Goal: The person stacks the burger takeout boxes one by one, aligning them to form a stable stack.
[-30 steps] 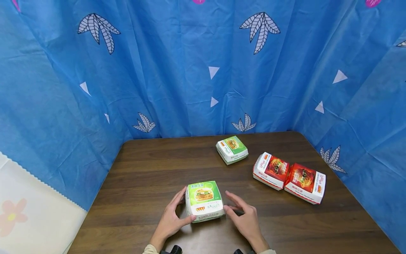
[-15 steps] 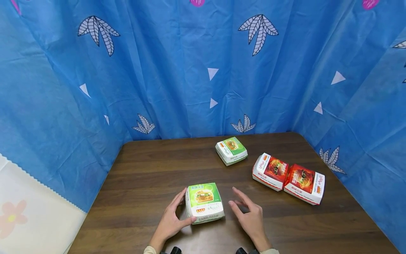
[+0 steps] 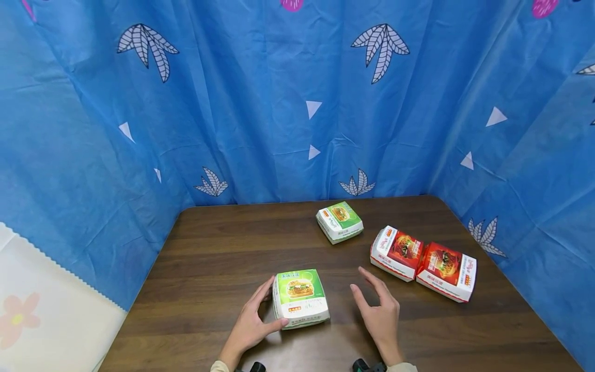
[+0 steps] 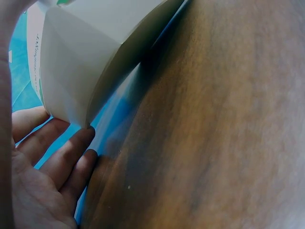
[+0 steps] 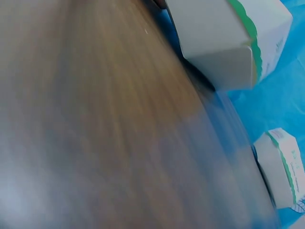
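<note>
Holding the nearer green burger box [image 3: 301,298]: left grip [image 3: 251,319]

Hands [image 3: 248,323] [image 3: 382,316] apart, left seemingly curved

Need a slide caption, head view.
Left hand grips a green burger box, right hand apart; a second green box and two red burger boxes beyond.

Some makeshift curtained-off nook, I'd say, can't tell if it's in a home or a studio: blue leaf-print curtain [image 3: 260,103] from 9 round to 4 o'clock, wooden table [image 3: 223,248] at 6, flowery cloth [image 3: 56,310] at 8.
</note>
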Available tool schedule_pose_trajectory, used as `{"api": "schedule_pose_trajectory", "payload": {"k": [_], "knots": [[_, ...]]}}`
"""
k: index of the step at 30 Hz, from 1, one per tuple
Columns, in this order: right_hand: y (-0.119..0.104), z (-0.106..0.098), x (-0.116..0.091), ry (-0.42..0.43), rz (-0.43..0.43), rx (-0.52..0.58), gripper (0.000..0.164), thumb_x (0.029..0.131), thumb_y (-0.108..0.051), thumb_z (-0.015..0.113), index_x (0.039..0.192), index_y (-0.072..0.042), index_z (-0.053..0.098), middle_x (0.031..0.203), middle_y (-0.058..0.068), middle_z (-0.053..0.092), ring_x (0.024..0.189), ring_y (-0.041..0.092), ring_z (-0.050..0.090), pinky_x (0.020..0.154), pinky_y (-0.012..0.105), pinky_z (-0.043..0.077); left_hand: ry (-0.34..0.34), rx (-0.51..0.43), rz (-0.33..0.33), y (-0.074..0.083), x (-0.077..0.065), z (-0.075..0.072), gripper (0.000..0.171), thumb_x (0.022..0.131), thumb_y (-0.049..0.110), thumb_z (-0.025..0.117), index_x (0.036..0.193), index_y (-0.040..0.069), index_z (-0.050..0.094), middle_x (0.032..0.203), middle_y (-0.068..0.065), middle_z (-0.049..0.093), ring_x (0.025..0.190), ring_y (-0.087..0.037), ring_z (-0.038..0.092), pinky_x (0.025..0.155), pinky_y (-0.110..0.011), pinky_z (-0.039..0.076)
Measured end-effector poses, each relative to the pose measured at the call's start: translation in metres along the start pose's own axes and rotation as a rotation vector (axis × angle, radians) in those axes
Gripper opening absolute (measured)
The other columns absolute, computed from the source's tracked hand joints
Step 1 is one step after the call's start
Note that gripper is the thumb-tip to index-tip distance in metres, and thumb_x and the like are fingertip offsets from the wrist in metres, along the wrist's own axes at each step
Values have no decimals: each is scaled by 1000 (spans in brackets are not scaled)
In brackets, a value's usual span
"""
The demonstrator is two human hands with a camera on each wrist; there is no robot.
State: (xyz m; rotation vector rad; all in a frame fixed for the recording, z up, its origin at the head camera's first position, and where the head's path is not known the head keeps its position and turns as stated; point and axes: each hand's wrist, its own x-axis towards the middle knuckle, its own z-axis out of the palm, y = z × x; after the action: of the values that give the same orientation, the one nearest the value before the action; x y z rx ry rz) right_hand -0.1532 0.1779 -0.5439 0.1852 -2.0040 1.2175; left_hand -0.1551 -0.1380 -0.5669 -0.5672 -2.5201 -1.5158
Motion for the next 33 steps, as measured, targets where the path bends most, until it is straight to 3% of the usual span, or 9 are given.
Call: {"api": "schedule_pose_trajectory", "payload": {"k": [4,11,14,22,33], "knots": [[2,-6,6,31,28,-8,54,80,0,86,130,-13,72,124,7,74,115,-2,65,99,9,47,3,-4,5,0,0,0,101,75,40,91,159,13,40,153,-1,52,126,-12,59,103,-32,52],[8,-19,17,105,52,-45,55,78,2,87,130,-4,69,125,14,72,113,0,64,100,10,46,0,-5,-10,3,0,0,101,76,41,90,160,18,40,154,-1,51,128,-14,58,104,-33,52],[10,-24,21,136,84,-68,59,79,1,87,134,-5,67,130,13,70,117,3,64,102,11,45,-1,-1,-14,4,-1,0,101,76,42,90,160,18,40,155,-2,51,129,-14,58,104,-33,52],[17,-31,26,186,118,-99,67,79,-1,87,141,-9,63,137,12,66,129,-5,53,108,8,39,2,0,-3,3,0,-1,99,76,40,90,159,16,41,155,-3,51,129,-15,58,104,-33,52],[33,-34,25,243,233,-162,73,83,-9,87,149,-15,56,147,10,58,136,9,50,109,7,35,-18,-18,-53,5,-1,-1,101,77,43,90,160,20,39,157,-2,48,131,-15,57,108,-34,50]]}}
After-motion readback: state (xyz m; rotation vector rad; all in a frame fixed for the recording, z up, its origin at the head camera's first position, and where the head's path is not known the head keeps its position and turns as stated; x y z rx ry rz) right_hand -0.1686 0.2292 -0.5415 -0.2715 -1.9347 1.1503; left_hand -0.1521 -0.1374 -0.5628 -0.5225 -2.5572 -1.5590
